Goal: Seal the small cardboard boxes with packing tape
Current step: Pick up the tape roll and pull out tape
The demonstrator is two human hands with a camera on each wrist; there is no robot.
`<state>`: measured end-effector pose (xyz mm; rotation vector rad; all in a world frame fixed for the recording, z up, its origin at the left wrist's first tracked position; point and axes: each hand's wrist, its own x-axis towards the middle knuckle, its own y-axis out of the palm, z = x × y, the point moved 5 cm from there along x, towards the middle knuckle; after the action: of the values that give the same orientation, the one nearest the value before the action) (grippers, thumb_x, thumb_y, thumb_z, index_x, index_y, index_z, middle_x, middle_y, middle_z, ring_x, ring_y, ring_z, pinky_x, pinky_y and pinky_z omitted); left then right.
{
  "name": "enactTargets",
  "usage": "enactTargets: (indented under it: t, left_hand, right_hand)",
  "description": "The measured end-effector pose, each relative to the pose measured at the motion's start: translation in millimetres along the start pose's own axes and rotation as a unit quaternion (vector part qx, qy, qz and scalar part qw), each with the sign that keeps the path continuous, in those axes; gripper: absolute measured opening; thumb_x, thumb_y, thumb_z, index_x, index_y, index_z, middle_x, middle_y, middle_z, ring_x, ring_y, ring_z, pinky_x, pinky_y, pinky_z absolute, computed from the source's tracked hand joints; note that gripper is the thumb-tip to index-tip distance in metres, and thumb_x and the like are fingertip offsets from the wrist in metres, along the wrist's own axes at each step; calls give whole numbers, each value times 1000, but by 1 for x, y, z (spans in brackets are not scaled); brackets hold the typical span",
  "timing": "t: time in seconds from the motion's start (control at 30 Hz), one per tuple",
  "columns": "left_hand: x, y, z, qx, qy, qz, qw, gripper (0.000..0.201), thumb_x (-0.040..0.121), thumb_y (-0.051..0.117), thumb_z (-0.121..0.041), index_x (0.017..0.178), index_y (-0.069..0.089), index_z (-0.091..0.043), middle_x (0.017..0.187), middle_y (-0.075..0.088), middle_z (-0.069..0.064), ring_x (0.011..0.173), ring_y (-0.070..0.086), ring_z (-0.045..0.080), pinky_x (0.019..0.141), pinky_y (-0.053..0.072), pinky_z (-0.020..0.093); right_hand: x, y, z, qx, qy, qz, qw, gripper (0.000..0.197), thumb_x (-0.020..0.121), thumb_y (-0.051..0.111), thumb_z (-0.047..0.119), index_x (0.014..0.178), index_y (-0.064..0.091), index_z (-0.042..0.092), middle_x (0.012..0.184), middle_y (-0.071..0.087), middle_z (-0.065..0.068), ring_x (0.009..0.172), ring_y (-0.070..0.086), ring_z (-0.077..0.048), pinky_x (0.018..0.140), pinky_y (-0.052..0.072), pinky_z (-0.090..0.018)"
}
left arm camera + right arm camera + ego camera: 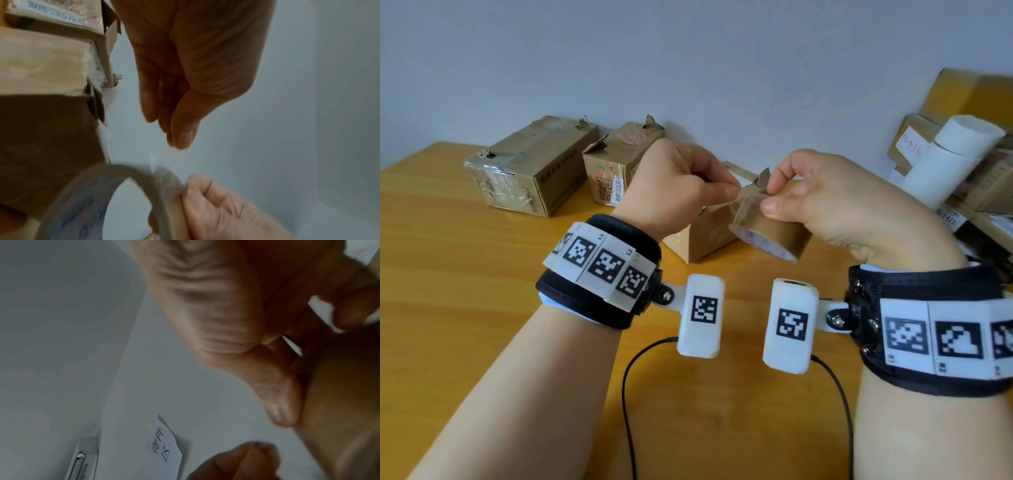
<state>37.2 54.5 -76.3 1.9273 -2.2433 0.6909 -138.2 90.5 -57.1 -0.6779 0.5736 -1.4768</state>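
Observation:
My right hand [822, 202] grips a roll of brown packing tape [774, 236] above the table, thumb on its outer face. My left hand [688, 192] pinches the clear free end of the tape [736, 200] at the roll's top. In the left wrist view the pinching fingers [180, 129] hang just above the roll's rim [115, 181]. In the right wrist view the thumb [275, 394] presses the roll [339, 402]. A small cardboard box [705, 233] stands on the table right behind the roll, mostly hidden by my hands.
Two worn cardboard boxes, a larger one [530, 168] and a smaller one [616, 161], stand at the back left against the wall. A pile of boxes [969, 102] and a white tube [952, 157] fill the right. The wooden table [465, 274] carries two black cables [630, 394].

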Motion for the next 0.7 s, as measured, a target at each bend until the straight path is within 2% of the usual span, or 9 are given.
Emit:
enactTargets:
  t: [0.07, 0.17, 0.27, 0.37, 0.43, 0.5, 0.57, 0.63, 0.7]
  left_hand:
    - [0, 0, -2, 9, -8, 13, 1000, 3, 81, 76, -5, 82, 75, -3, 80, 74, 10, 72, 69, 21, 73, 59, 37]
    - [-1, 7, -3, -27, -41, 77, 996, 6, 90, 66, 0, 88, 65, 6, 82, 74, 18, 72, 68, 27, 66, 58, 33]
    - [-3, 7, -3, -5, -43, 116, 992, 5, 94, 61, -2, 91, 62, 2, 73, 72, 13, 68, 70, 21, 62, 58, 33]
    - [-4, 3, -5, 50, -11, 125, 991, 7, 95, 61, -6, 94, 63, 0, 74, 73, 11, 68, 71, 19, 63, 60, 34]
    - [-4, -1, -9, 72, 18, 118, 990, 5, 94, 62, -7, 94, 66, -3, 73, 74, 9, 68, 71, 21, 63, 60, 33]
    - [-4, -3, -15, 89, 53, 110, 989, 6, 93, 64, -9, 96, 69, -8, 73, 74, 5, 69, 71, 22, 61, 58, 30]
    - [-4, -7, -18, 84, 81, 85, 990, 15, 93, 66, -10, 107, 71, -13, 77, 75, 2, 74, 73, 17, 62, 57, 27]
    - [-2, -22, -15, 50, 84, 15, 995, 27, 93, 65, -9, 119, 70, -17, 83, 76, 1, 81, 73, 14, 69, 60, 30]
    - [1, -45, -8, 32, 69, -62, 995, 29, 94, 64, -8, 120, 70, -18, 90, 75, 1, 85, 71, 21, 75, 60, 38]
  right_hand:
    - [-2, -2, 1, -4, -5, 2, 1000, 14, 92, 74, 24, 94, 60, 29, 87, 75, 1, 92, 69, -23, 90, 55, -46]
    - [-3, -4, 3, -15, -16, 5, 1000, 15, 93, 72, 26, 97, 60, 34, 91, 75, 0, 93, 70, -26, 89, 55, -49]
    - [-1, 1, 4, -32, -12, 13, 999, 16, 90, 74, 28, 99, 62, 35, 99, 72, -1, 93, 68, -27, 88, 57, -50]
    - [2, 8, 4, -46, 0, 25, 999, 18, 90, 73, 31, 105, 64, 36, 107, 69, 1, 95, 67, -24, 87, 57, -46]
    - [3, 10, 5, -36, 0, 26, 999, 16, 90, 74, 33, 105, 69, 37, 101, 69, 5, 93, 67, -19, 82, 56, -39]
    - [3, 9, 7, -15, -5, 16, 1000, 6, 90, 74, 34, 96, 75, 35, 90, 70, 9, 89, 67, -16, 77, 54, -34]
    - [3, 6, 7, 1, -10, -2, 1000, 4, 87, 75, 35, 87, 78, 32, 85, 73, 9, 87, 69, -15, 81, 57, -38]
    - [4, 2, 2, 13, -4, -28, 1000, 8, 86, 76, 34, 80, 78, 29, 80, 74, 9, 84, 70, -15, 85, 58, -42]
    - [5, -4, -6, 27, 12, -56, 998, 12, 86, 76, 32, 76, 78, 27, 79, 74, 9, 83, 70, -18, 86, 59, -47]
